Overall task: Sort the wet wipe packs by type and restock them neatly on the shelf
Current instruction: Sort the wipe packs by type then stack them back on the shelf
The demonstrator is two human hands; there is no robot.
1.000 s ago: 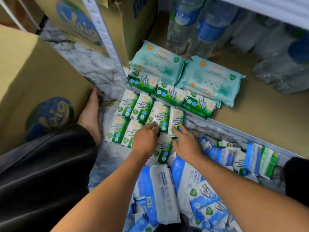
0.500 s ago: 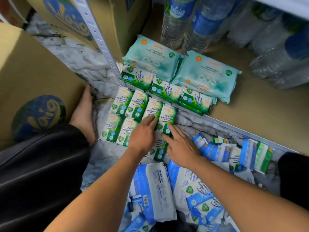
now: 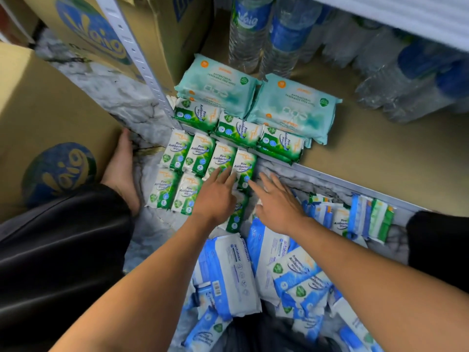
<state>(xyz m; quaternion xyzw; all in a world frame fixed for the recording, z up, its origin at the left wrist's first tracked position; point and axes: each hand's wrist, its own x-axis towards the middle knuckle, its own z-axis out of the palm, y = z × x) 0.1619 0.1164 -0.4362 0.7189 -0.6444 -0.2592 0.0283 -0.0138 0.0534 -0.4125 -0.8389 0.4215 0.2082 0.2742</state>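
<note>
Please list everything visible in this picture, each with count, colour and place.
floor pine packs: at least seven, green-white, in rows before the shelf
shelved pine packs: three on top, green-white, shelf front
large wipe packs: two stacks, teal, behind those
blue wipe packs: many, blue-white, heaped at the bottom of the view
mixed small packs: several, blue and green, standing on edge, right
water bottles: many, clear with blue labels, shelf back
cardboard boxes: at least two, brown, left
shelf post: one, grey, left
foot: one, bare, beside the near box
left hand: open, fingers on the green floor packs
right hand: open, beside the left hand
</note>
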